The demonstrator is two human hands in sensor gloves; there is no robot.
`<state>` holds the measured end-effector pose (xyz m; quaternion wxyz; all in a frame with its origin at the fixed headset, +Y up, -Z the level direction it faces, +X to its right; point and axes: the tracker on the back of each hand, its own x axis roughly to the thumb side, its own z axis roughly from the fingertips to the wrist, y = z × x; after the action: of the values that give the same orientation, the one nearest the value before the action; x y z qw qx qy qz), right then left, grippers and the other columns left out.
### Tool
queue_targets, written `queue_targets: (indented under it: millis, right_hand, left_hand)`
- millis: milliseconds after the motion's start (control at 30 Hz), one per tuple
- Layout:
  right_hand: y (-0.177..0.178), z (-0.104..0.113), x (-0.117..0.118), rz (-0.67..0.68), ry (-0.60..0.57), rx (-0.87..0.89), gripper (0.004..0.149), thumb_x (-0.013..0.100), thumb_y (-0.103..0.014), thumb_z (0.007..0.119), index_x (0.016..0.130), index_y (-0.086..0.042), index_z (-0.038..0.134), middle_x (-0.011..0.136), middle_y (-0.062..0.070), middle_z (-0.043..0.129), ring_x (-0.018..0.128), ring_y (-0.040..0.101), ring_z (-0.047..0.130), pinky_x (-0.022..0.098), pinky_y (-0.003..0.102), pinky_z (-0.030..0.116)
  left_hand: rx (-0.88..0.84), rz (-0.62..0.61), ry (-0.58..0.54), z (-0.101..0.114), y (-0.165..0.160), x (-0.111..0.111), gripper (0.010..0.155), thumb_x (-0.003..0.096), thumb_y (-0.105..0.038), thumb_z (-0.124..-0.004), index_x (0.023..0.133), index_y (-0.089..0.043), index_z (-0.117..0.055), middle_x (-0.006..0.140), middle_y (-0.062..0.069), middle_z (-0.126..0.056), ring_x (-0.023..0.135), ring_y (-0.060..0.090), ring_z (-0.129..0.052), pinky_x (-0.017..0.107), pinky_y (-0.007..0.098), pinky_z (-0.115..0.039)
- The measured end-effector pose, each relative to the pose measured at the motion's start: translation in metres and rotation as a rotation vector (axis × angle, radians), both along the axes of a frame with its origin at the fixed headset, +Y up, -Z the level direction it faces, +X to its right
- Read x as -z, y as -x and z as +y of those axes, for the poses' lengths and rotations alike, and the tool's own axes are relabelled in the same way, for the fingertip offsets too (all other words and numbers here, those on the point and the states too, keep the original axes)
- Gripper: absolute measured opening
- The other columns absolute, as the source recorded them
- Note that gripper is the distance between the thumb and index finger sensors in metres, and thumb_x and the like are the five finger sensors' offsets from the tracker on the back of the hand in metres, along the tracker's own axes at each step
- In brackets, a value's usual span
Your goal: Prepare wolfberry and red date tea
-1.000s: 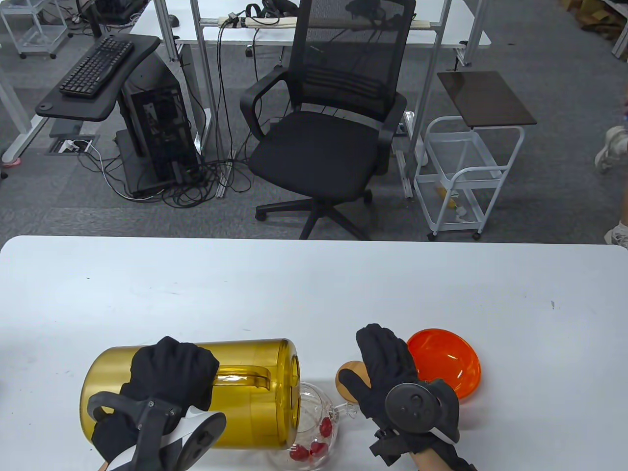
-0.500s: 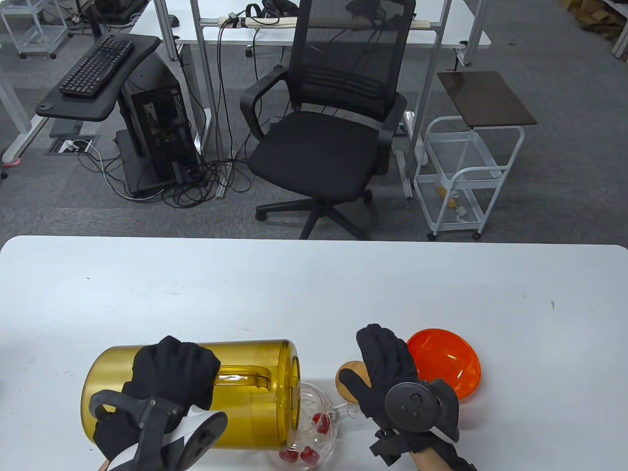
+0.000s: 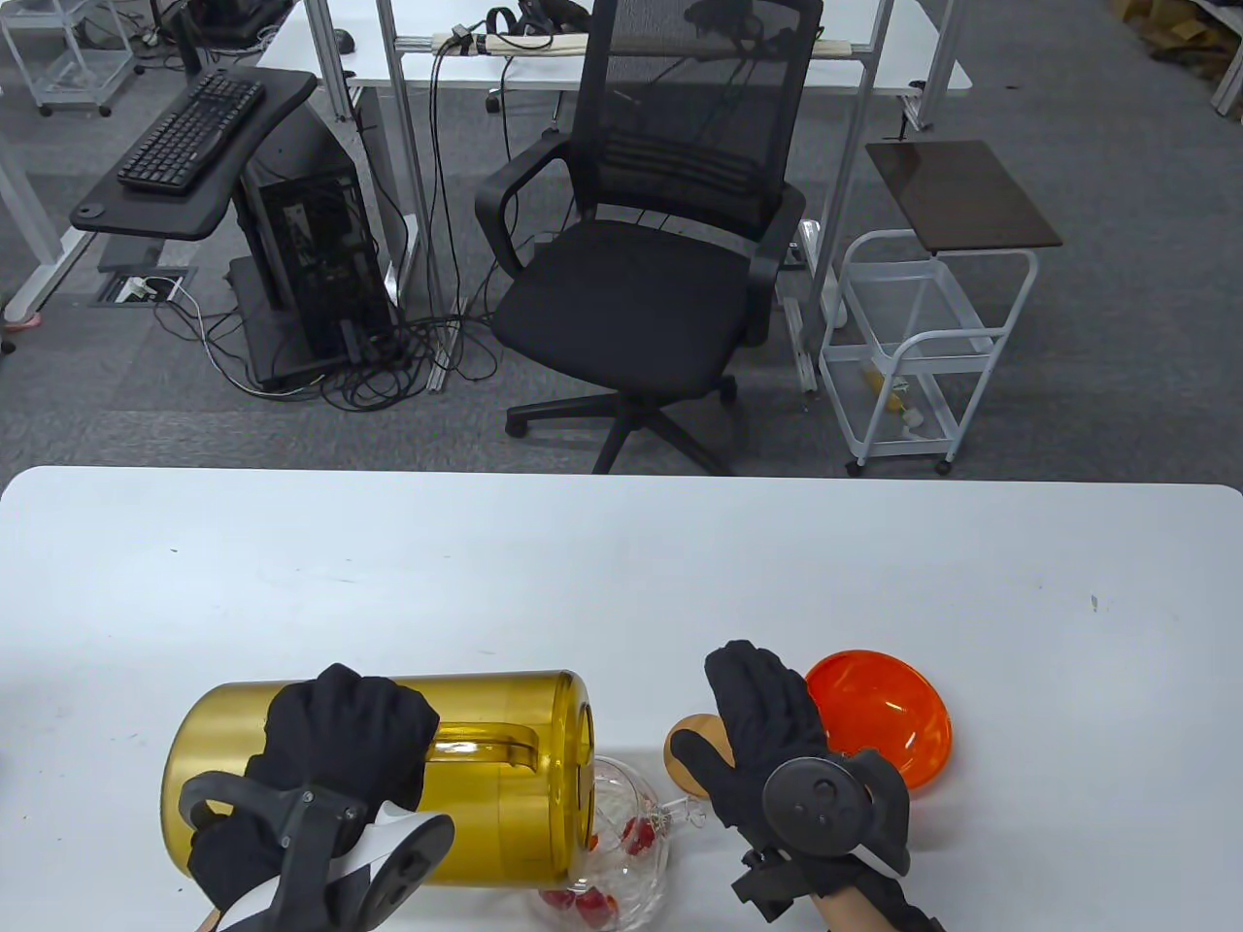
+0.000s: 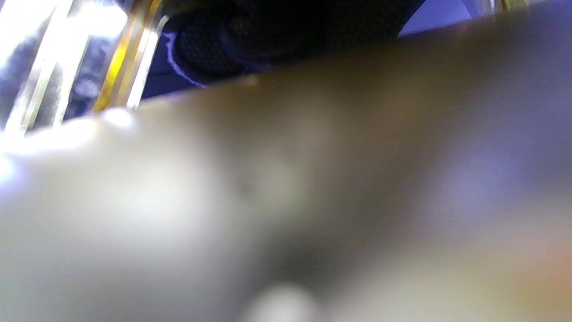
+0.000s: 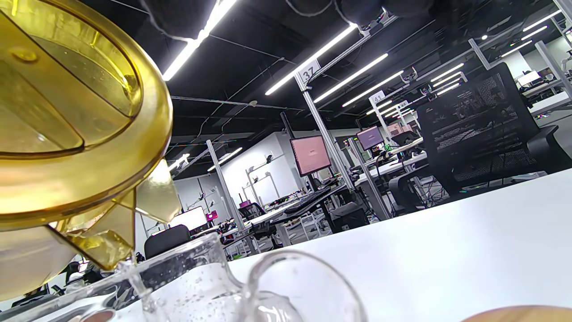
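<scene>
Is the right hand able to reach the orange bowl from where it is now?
Probably yes. The right hand lies flat on the table, fingers free, and the orange bowl sits just to its right with nothing between them.

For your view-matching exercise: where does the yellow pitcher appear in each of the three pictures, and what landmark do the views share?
Table view: yellow pitcher lies tipped at bottom left, gripped by the left hand, its mouth over the glass teapot.
Left wrist view: only a blurred amber surface fills most of the frame, probably the pitcher's wall.
Right wrist view: upper left, spout pouring water downward.
Shared landmark: the glass teapot, bottom centre in the table and right wrist views.
</scene>
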<state>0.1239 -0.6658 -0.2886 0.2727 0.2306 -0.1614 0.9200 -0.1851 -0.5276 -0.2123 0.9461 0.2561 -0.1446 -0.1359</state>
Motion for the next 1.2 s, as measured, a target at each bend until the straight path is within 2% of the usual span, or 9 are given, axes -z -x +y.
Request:
queue_targets:
  millis: [300, 600, 833, 933, 1200]
  right_hand:
    - [0.000, 0.000, 0.000, 0.003, -0.002, 0.002, 0.076, 0.057, -0.046, 0.068, 0.110, 0.004, 0.046, 0.108, 0.036, 0.048, 0.097, 0.062, 0.053, 0.070, 0.072, 0.041]
    - [0.000, 0.000, 0.000, 0.001, 0.001, -0.001, 0.076, 0.056, -0.046, 0.068, 0.110, 0.004, 0.046, 0.108, 0.036, 0.048, 0.097, 0.062, 0.053, 0.070, 0.072, 0.041]
    - [0.000, 0.000, 0.000, -0.001, 0.006, -0.001, 0.076, 0.056, -0.046, 0.068, 0.110, 0.004, 0.046, 0.108, 0.036, 0.048, 0.097, 0.062, 0.053, 0.070, 0.072, 0.041]
    - [-0.001, 0.000, 0.000, -0.005, 0.014, 0.001, 0.076, 0.056, -0.046, 0.068, 0.110, 0.004, 0.046, 0.108, 0.036, 0.048, 0.097, 0.062, 0.053, 0.070, 0.072, 0.041]
    - [-0.004, -0.001, 0.003, -0.020, 0.033, 0.015, 0.076, 0.056, -0.046, 0.068, 0.110, 0.004, 0.045, 0.108, 0.036, 0.048, 0.097, 0.062, 0.053, 0.070, 0.072, 0.041]
  left_hand:
    - [-0.080, 0.014, 0.026, -0.004, 0.011, 0.007, 0.028, 0.0495, -0.034, -0.084, 0.068, -0.014, -0.088, 0.052, 0.004, -0.092, 0.064, 0.030, -0.094, 0.055, 0.046, -0.077]
    - [-0.312, 0.039, 0.101, -0.010, 0.042, 0.027, 0.027, 0.0496, -0.036, -0.083, 0.069, -0.017, -0.088, 0.054, 0.002, -0.093, 0.067, 0.028, -0.095, 0.056, 0.046, -0.078]
    - [-0.727, 0.089, 0.176, -0.027, 0.091, 0.059, 0.027, 0.0509, -0.036, -0.082, 0.071, -0.018, -0.086, 0.058, 0.000, -0.092, 0.073, 0.027, -0.093, 0.060, 0.046, -0.078]
    - [-0.908, 0.124, 0.161, -0.037, 0.112, 0.071, 0.027, 0.0513, -0.036, -0.082, 0.072, -0.018, -0.085, 0.059, 0.001, -0.090, 0.075, 0.026, -0.091, 0.062, 0.046, -0.076]
    - [-1.331, 0.257, 0.100, -0.089, 0.162, 0.098, 0.028, 0.0561, -0.038, -0.077, 0.078, -0.021, -0.077, 0.067, -0.002, -0.085, 0.085, 0.024, -0.082, 0.069, 0.045, -0.068]
